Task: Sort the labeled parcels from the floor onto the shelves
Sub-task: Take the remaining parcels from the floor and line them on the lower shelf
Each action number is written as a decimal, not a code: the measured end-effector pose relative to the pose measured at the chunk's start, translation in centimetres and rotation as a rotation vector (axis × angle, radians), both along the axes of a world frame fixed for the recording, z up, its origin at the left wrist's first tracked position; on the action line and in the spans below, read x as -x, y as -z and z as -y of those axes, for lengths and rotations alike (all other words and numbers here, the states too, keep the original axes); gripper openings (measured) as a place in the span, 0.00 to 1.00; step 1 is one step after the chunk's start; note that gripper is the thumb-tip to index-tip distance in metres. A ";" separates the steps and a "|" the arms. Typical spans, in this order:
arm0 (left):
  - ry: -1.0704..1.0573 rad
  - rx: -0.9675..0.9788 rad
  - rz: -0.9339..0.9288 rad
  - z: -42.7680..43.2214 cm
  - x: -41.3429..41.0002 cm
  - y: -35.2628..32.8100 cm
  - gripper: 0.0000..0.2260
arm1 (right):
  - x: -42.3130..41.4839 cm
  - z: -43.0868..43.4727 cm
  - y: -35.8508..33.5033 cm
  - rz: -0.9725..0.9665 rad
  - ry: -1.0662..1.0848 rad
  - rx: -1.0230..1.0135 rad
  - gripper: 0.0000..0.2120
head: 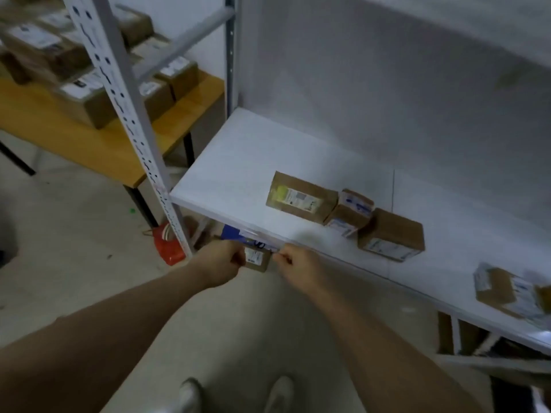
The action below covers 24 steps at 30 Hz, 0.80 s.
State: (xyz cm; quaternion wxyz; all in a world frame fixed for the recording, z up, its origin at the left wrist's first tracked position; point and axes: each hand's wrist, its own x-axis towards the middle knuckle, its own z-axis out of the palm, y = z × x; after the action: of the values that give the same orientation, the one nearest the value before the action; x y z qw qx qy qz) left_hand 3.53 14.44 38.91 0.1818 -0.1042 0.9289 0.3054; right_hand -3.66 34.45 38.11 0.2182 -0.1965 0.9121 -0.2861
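Gripped at both ends by left hand point(219, 260) and right hand point(295, 265), the small parcel point(257, 259) hangs just under the shelf point(238, 162) front edge, its board above.

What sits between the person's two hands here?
In the head view, a small labeled parcel sits between the left hand and right hand. Both grip it, by the white shelf edge.

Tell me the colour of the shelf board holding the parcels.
The shelf board is white; head view.
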 end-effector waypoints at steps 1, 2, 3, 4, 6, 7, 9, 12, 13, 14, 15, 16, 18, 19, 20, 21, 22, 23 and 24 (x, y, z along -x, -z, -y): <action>-0.057 -0.058 0.061 0.1 -0.2 2.1 0.09 | 0.2 0.0 2.3 0.104 0.015 0.006 0.11; -0.122 -0.131 0.133 0.2 -0.3 4.0 0.10 | 0.6 0.0 4.9 0.176 0.024 -0.006 0.08; -0.192 -0.214 0.204 0.2 -0.4 5.8 0.09 | 1.0 -0.1 7.6 0.232 0.032 -0.029 0.07; -0.271 -0.298 0.270 0.2 -0.4 7.6 0.08 | 1.2 -0.1 9.9 0.277 0.045 -0.062 0.07; -0.447 -0.432 0.359 0.3 0.1 10.8 0.06 | 1.9 0.4 13.6 0.335 0.060 -0.129 0.05; -0.532 -0.477 0.376 0.3 0.5 12.6 0.06 | 2.2 0.7 15.4 0.352 0.050 -0.171 0.02; -0.671 -0.533 0.378 0.6 1.4 16.8 0.07 | 3.1 1.2 19.8 0.375 0.045 -0.221 0.08; -0.828 -0.589 0.354 0.7 2.2 24.8 0.09 | 4.1 2.2 27.2 0.394 0.020 -0.260 0.11; -0.861 -0.613 0.354 0.7 2.4 27.5 0.09 | 4.5 2.5 29.9 0.400 0.016 -0.266 0.11; -0.884 -0.637 0.359 0.6 2.5 30.3 0.09 | 4.9 2.7 32.4 0.404 0.008 -0.277 0.12; -0.901 -0.660 0.370 0.4 2.5 33.0 0.08 | 5.4 2.9 35.0 0.403 -0.002 -0.286 0.14; -0.911 -0.680 0.382 0.2 2.5 35.6 0.08 | 5.9 3.1 37.6 0.400 -0.012 -0.299 0.16; -0.931 -0.712 0.389 0.0 2.6 40.5 0.08 | 6.9 3.4 42.6 0.393 -0.038 -0.334 0.21; -0.945 -0.727 0.380 0.1 2.7 42.8 0.07 | 7.4 3.6 45.0 0.381 -0.047 -0.342 0.23; -0.959 -0.738 0.365 0.1 2.9 45.0 0.07 | 8.0 4.0 47.2 0.365 -0.055 -0.346 0.24; -0.978 -0.747 0.346 0.2 3.3 47.2 0.07 | 8.6 4.3 49.4 0.346 -0.069 -0.351 0.24; -1.003 -0.758 0.323 0.4 3.7 49.2 0.07 | 9.3 4.7 51.5 0.320 -0.089 -0.367 0.25; -1.033 -0.772 0.297 0.6 4.1 51.1 0.08 | 10.0 5.2 53.4 0.289 -0.108 -0.388 0.26; -1.064 -0.791 0.270 0.8 4.6 53.0 0.08 | 10.8 5.8 55.2 0.264 -0.121 -0.409 0.29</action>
State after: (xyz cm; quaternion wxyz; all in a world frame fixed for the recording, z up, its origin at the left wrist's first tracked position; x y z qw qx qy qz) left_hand -1.04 13.63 -14.05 0.1455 -0.5103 0.5385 0.6545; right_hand -14.46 28.65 -17.11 0.3872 -0.1633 0.9013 -0.1051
